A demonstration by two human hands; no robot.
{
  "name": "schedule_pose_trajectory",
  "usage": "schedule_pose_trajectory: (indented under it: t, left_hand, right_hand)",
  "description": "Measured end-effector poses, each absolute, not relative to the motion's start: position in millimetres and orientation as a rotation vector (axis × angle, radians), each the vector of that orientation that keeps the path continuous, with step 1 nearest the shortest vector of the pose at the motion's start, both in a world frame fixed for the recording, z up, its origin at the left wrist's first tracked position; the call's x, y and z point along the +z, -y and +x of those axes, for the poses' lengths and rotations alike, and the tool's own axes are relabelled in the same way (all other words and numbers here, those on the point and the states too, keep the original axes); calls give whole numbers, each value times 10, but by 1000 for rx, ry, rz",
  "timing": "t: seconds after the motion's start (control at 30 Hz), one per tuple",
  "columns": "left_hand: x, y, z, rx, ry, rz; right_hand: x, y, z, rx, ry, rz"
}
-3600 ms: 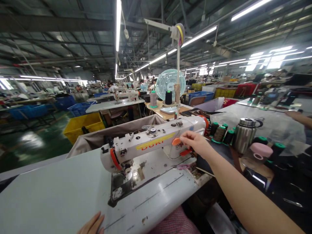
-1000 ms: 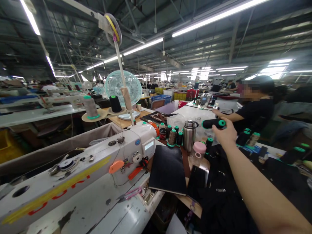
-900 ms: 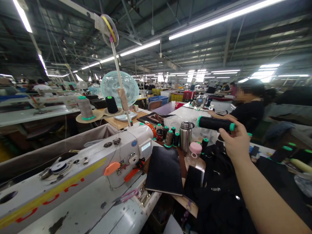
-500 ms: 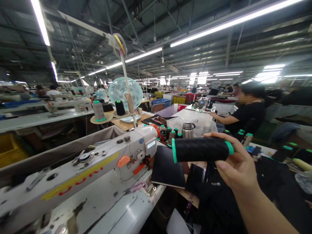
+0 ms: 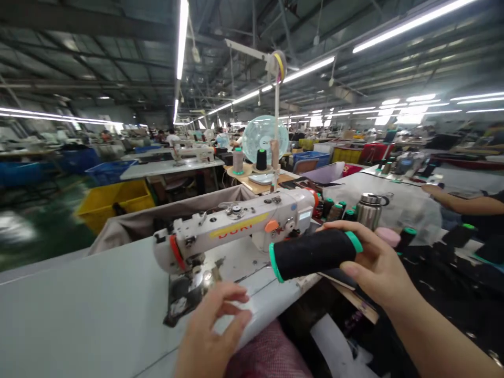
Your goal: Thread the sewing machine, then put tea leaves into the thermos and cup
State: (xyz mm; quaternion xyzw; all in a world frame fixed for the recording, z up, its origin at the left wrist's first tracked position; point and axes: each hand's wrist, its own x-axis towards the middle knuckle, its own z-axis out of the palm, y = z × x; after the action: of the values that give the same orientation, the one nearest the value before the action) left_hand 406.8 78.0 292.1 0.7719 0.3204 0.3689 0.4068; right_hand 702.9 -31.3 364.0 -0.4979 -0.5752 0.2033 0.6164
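Observation:
A large spool of black thread (image 5: 313,254) with green ends lies sideways in my right hand (image 5: 374,262), gripped by its right end between thumb and fingers. My left hand (image 5: 216,325) is raised over the front edge of the sewing table, fingers curved and apart, holding nothing. Behind it stands a white sewing machine (image 5: 240,223) with a yellow strip and an orange lever. The spool's left end hangs in front of the machine's right part, not touching my left hand.
Small thread spools and a steel flask (image 5: 369,211) stand behind my right hand. A grey spool (image 5: 238,161) and a black one (image 5: 261,159) stand near a fan (image 5: 265,137). A co-worker's arm (image 5: 460,201) reaches in at the right. A yellow bin (image 5: 118,202) is at the left.
The view has swung left, showing more of the table and the whole sewing machine. My left hand has come into view. My right hand still holds the black spool, now slightly tilted.

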Motion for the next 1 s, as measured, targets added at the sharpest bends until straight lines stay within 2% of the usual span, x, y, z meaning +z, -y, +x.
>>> schedule_pose_trajectory:
  t: [0.13,0.43,0.57,0.7,0.87,0.93,1.0]
  left_hand:
    - [3211,-722,4191,780,-630,1690]
    - [3051,-801,3715,822,-701,1780]
    - [3049,-959,3549,996,-873,1896]
    - [3062,-1131,3534,1205,-715,1525]
    - [3016,-1215,3658,1088,-341,676]
    - [2966,-1211,3680,1108,-395,704]
    - [2904,-1189,3681,1065,-527,1017]
  right_hand:
    - [3536,113,6609,571,1356,-1229]
    - [3348,-235,6140,628,1469,-1314]
    - [3317,-285,6111,716,1563,-1367]
    - [3285,-291,6123,812,1614,-1367]
    - [3322,-315,6035,957,1626,-1211]
    - [3388,-323,6015,918,1601,-1143]
    - [3469,-328,6038,755,1563,-1130]
